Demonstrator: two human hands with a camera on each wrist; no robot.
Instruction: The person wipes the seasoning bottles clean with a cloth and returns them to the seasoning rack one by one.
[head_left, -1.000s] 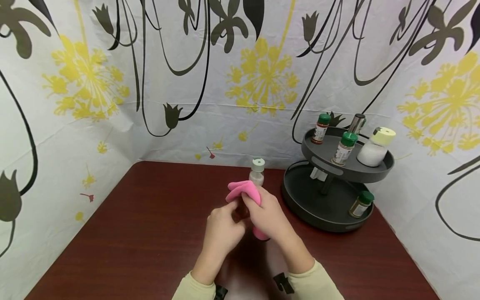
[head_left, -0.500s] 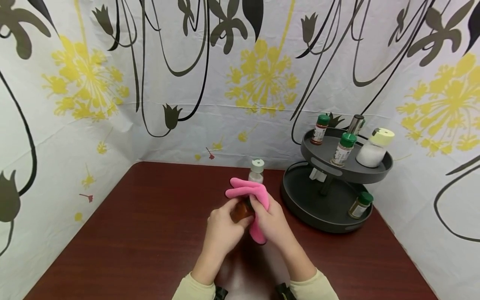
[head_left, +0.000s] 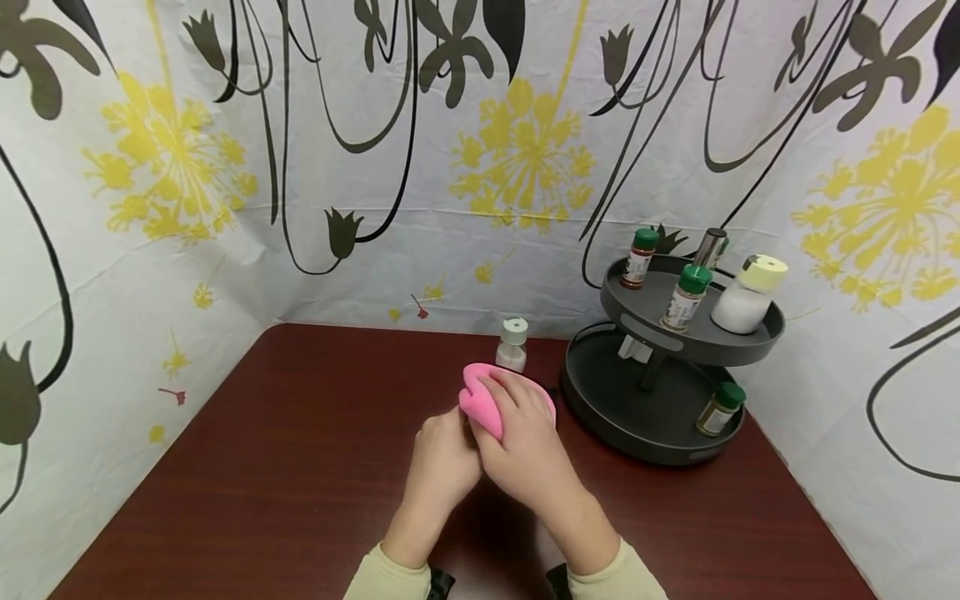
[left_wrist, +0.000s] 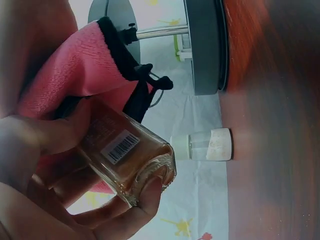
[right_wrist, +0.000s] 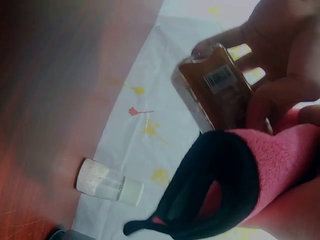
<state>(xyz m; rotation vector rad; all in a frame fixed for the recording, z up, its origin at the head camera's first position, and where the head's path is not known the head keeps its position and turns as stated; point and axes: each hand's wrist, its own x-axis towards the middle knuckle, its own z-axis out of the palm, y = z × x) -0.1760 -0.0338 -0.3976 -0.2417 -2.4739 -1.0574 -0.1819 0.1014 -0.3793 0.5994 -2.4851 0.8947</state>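
Observation:
A square-sided glass bottle [left_wrist: 125,150] with brown contents and a barcode label is held in my left hand [head_left: 441,462], whose fingertips curl round its base in the left wrist view. In the head view the bottle is hidden behind the hands. A pink fleecy cloth [head_left: 480,404] with black edging covers the bottle's other end. My right hand [head_left: 528,450] grips this cloth from above, its fingers bent over it. The cloth's black edge [right_wrist: 245,165] hangs loose in the right wrist view, just below the bottle.
Behind the hands stands a small glass shaker [head_left: 512,346] with a pale cap. To the right is a dark two-tier turntable [head_left: 615,425]. Its upper tier carries several spice bottles, with one more green-capped jar [head_left: 722,408] below. A patterned sheet [head_left: 375,292] backs the table.
My right hand has rolled over the top, folding the cloth down round the bottle's end. The brown bottle, visible half a second ago in the head view, is now covered there.

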